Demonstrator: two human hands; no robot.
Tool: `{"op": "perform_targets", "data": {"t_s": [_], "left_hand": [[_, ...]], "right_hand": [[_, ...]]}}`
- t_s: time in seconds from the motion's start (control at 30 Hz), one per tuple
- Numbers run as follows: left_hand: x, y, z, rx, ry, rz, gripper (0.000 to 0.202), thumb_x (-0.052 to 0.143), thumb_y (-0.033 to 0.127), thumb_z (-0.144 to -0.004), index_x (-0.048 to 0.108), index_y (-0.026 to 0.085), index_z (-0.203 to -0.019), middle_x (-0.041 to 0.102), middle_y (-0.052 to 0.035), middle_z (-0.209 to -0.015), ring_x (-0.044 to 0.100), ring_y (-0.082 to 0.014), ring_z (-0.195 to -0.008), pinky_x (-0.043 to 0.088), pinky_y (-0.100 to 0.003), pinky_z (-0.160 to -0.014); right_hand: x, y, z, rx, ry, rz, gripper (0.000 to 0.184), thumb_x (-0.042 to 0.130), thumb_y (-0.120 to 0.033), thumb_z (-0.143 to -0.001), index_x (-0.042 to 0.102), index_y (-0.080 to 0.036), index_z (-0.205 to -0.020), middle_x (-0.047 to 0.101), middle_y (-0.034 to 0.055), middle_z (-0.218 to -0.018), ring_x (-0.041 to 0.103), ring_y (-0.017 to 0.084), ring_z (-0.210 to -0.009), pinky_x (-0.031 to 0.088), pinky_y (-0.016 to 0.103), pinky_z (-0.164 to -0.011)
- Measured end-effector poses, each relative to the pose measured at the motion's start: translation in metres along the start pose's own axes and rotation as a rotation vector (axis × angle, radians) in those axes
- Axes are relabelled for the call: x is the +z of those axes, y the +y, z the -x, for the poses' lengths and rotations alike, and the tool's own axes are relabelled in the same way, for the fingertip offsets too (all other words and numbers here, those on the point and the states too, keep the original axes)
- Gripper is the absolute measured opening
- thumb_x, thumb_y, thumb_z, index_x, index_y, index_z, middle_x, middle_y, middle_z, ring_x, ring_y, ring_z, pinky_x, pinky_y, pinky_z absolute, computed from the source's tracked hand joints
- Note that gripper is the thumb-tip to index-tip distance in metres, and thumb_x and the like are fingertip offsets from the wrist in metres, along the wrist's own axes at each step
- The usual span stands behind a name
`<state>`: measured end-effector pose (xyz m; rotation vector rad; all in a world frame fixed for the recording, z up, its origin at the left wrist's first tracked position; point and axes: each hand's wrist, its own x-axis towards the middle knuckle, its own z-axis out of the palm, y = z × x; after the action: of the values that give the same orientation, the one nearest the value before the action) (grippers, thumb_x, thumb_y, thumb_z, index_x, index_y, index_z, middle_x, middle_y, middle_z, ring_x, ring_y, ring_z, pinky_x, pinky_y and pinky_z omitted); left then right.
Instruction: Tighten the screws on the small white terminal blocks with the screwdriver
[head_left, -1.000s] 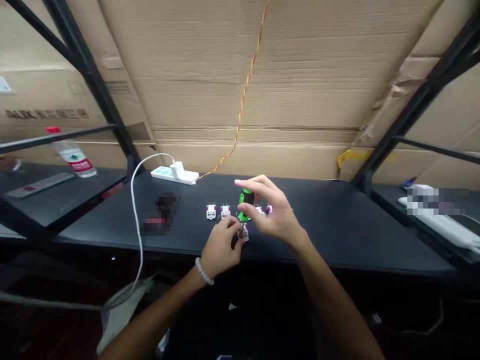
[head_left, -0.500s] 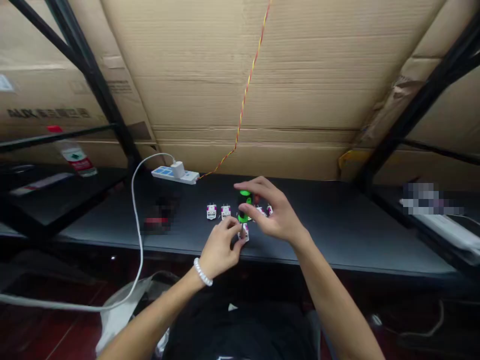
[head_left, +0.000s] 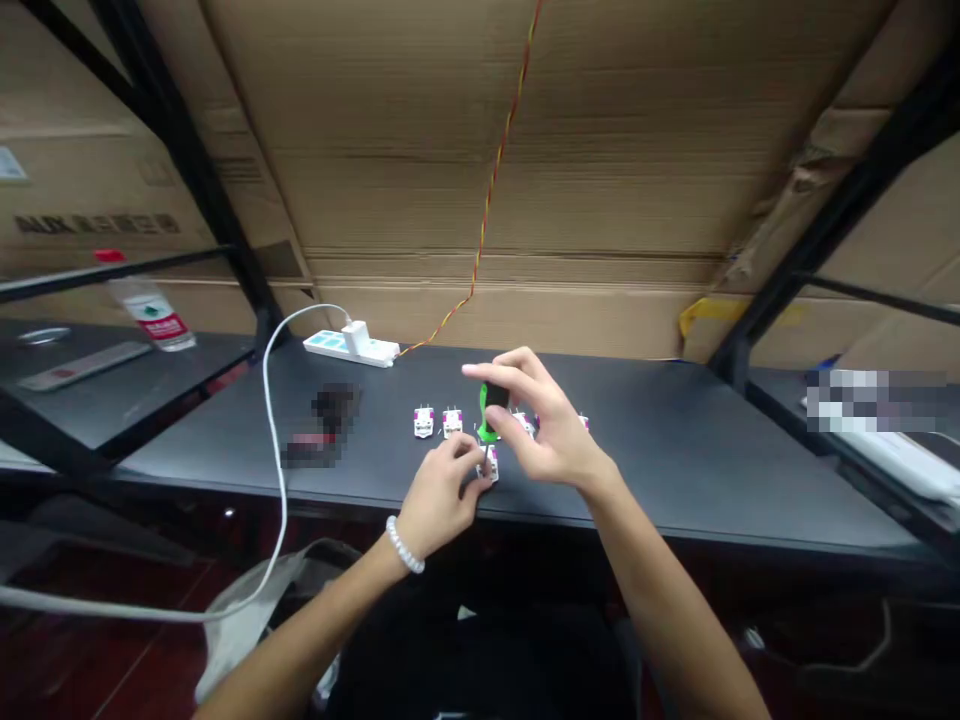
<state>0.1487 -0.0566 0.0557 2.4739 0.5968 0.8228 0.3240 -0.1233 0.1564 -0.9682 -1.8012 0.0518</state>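
Observation:
My right hand (head_left: 544, 425) is closed on the green and black handle of a screwdriver (head_left: 493, 400), which stands nearly upright. Its thin shaft points down at a small white and purple part (head_left: 491, 465) near the front of the black table. Thumb and fingers of my left hand (head_left: 442, 495) pinch that part from the left. Whether the tip sits in a screw is too small to tell. Behind it, similar white and purple parts (head_left: 424, 422) lie in a row, several of them partly hidden by my right hand.
A white power strip (head_left: 352, 347) with a plugged-in charger lies at the back; its white cable (head_left: 268, 400) hangs over the table's left front edge. Left stand a blurred-out dark object (head_left: 326, 425) and a bottle (head_left: 156, 315). Black shelf posts (head_left: 739, 350) flank the table (head_left: 675, 450); cardboard stands behind.
The screwdriver handle has turned in my right hand, showing a different side of its green and black pattern. My left hand and the part have stayed in place.

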Motion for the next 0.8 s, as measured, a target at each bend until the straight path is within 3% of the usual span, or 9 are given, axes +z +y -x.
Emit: {"op": "perform_targets", "data": {"t_s": [0.1, 0.2, 0.37, 0.43, 0.57, 0.63, 0.73, 0.8], "left_hand": [[-0.0012, 0.0004, 0.0, -0.007, -0.012, -0.002, 0.01, 0.067, 0.012, -0.094, 0.069, 0.021, -0.095, 0.064, -0.0079, -0.114, 0.064, -0.0266, -0.109, 0.052, -0.041, -0.096], [-0.0019, -0.0002, -0.0003, -0.012, -0.019, -0.002, 0.009, 0.067, 0.013, -0.094, 0.069, 0.022, -0.095, 0.064, -0.0077, -0.114, 0.064, -0.0266, -0.109, 0.052, -0.041, -0.096], [-0.0014, -0.0013, -0.0008, -0.009, -0.015, 0.003, 0.008, 0.066, 0.015, -0.096, 0.07, 0.022, -0.098, 0.064, -0.0086, -0.114, 0.063, -0.0276, -0.11, 0.053, -0.043, -0.096], [-0.0012, -0.0011, -0.0009, -0.005, -0.012, 0.011, 0.008, 0.066, 0.015, -0.095, 0.07, 0.021, -0.098, 0.064, -0.0086, -0.113, 0.063, -0.0277, -0.109, 0.053, -0.043, -0.096], [-0.0017, -0.0007, -0.0009, 0.008, -0.011, 0.023, 0.009, 0.066, 0.014, -0.094, 0.07, 0.021, -0.099, 0.065, -0.009, -0.114, 0.063, -0.0276, -0.109, 0.054, -0.043, -0.098], [-0.0025, -0.0008, -0.0008, 0.012, -0.016, 0.024, 0.01, 0.067, 0.013, -0.093, 0.07, 0.021, -0.099, 0.064, -0.0092, -0.115, 0.063, -0.0277, -0.11, 0.054, -0.043, -0.099], [-0.004, -0.0006, -0.0004, 0.017, -0.027, 0.03, 0.015, 0.068, 0.011, -0.09, 0.069, 0.022, -0.1, 0.063, -0.009, -0.116, 0.063, -0.0279, -0.111, 0.054, -0.044, -0.101], [-0.0046, -0.0004, -0.0002, 0.019, -0.03, 0.028, 0.017, 0.066, 0.009, -0.089, 0.068, 0.022, -0.1, 0.063, -0.0089, -0.117, 0.063, -0.028, -0.111, 0.054, -0.045, -0.102]], "right_hand": [[-0.0027, -0.0007, 0.0005, 0.005, -0.034, -0.058, 0.046, 0.044, -0.02, -0.107, 0.06, -0.029, -0.149, 0.061, 0.0107, -0.13, 0.063, 0.023, -0.117, 0.057, 0.045, -0.103], [-0.0033, -0.0001, -0.0012, -0.018, -0.014, -0.092, 0.046, 0.046, -0.019, -0.108, 0.059, -0.031, -0.151, 0.065, 0.0106, -0.139, 0.064, 0.023, -0.123, 0.056, 0.045, -0.106], [0.0007, 0.0005, -0.0047, -0.049, 0.072, -0.029, 0.031, 0.079, -0.028, -0.093, 0.075, -0.027, -0.124, 0.069, 0.0067, -0.11, 0.068, 0.019, -0.096, 0.06, 0.034, -0.081], [0.0021, 0.0, -0.0036, -0.067, 0.112, 0.021, 0.028, 0.079, -0.03, -0.093, 0.076, -0.027, -0.12, 0.067, 0.0063, -0.107, 0.067, 0.019, -0.094, 0.061, 0.036, -0.083], [0.003, 0.0, 0.0013, -0.107, 0.101, -0.031, 0.036, 0.057, -0.025, -0.104, 0.069, -0.028, -0.138, 0.07, 0.0117, -0.128, 0.069, 0.026, -0.119, 0.059, 0.047, -0.102], [0.0036, 0.0009, 0.0026, -0.086, 0.082, -0.095, 0.04, 0.052, -0.021, -0.106, 0.066, -0.029, -0.142, 0.072, 0.0112, -0.129, 0.071, 0.025, -0.118, 0.06, 0.046, -0.101], [0.0048, 0.0022, 0.0017, -0.076, 0.117, -0.057, 0.034, 0.068, -0.024, -0.1, 0.072, -0.03, -0.133, 0.071, 0.0074, -0.114, 0.071, 0.02, -0.098, 0.063, 0.038, -0.087], [0.0048, 0.002, 0.0007, -0.08, 0.141, 0.003, 0.033, 0.076, -0.027, -0.095, 0.075, -0.028, -0.128, 0.066, 0.0064, -0.108, 0.067, 0.02, -0.095, 0.062, 0.038, -0.086]]}}
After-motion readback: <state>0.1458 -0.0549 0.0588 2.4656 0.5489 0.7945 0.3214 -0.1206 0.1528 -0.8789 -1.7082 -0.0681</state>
